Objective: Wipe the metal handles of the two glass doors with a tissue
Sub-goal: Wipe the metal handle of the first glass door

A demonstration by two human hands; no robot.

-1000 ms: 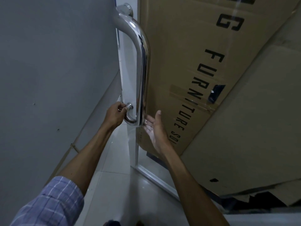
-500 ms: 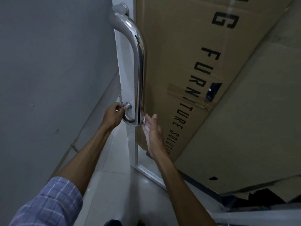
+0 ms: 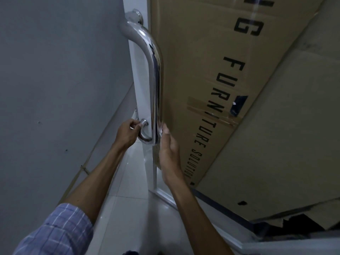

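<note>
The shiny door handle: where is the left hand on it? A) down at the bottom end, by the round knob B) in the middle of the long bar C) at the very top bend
A: the left hand curls its fingers at the bottom mount of the door handle, far below the top bend.

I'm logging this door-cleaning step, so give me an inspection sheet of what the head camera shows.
Surface: glass door, pale tiled floor below.
Job's things: metal handle, upright, shiny; tissue not clearly visible.
Clutter: large cardboard box printed FURNITURE, leaning behind the glass.
Hands: left hand curled at the handle's lower mount; right hand, fingers straight, fingertips at the bar's lower end.
Cables: nothing seen.
Surroundings: grey wall on the left.
</note>
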